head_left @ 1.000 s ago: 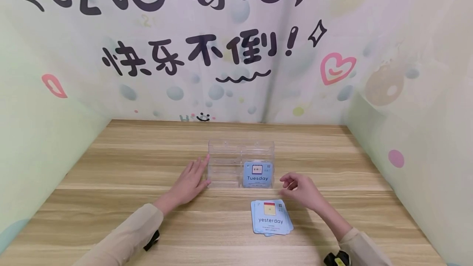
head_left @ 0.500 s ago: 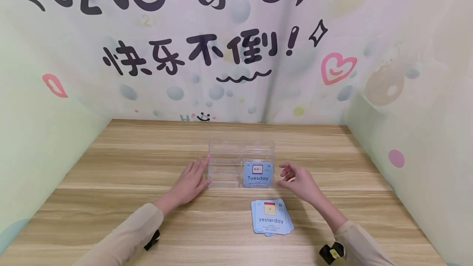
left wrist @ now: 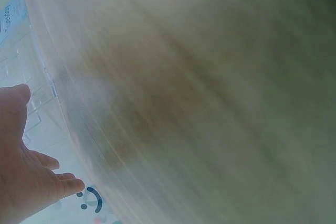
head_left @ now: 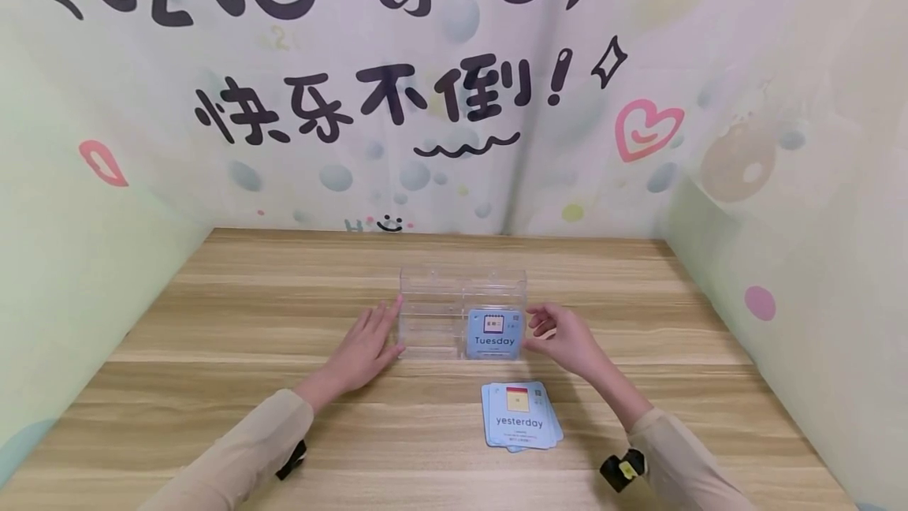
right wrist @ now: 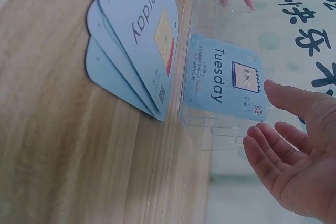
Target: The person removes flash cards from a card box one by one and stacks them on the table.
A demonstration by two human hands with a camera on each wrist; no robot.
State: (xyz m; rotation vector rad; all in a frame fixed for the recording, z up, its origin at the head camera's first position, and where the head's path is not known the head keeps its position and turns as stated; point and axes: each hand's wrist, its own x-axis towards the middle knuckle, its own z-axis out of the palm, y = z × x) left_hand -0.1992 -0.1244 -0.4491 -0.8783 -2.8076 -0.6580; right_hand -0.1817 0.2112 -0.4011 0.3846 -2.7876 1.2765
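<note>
Nearest, at five o'clock, a black wrist device with a yellow patch [head_left: 623, 470] sits beside a cream sleeve [head_left: 681, 460]; farther in, a fanned stack of light-blue, round-cornered cards [head_left: 521, 419], topped by one reading "yesterday", lies on the light wood-grain tabletop [head_left: 369, 440], a strip of wood between its far edge and the holder's base; the right hand [head_left: 573, 345] is at three o'clock of the clear plastic two-column card holder [head_left: 430, 327], fingers loosely curved, thumb apart from them, grip slack; whether its tips touch the holder's right edge I cannot tell; the left hand [head_left: 360, 347], at nine o'clock, sets extended fingers against the left edge, unclosed; the light-blue square card reading "Tuesday" [head_left: 494, 335] stands in the lower right pocket, at four o'clock within the holder; behind, wood runs on to the tabletop's far edge; a pale printed backdrop [head_left: 319, 199] rises there at twelve; pale-green side walls [head_left: 78, 259] bound the tabletop at nine and three.
</note>
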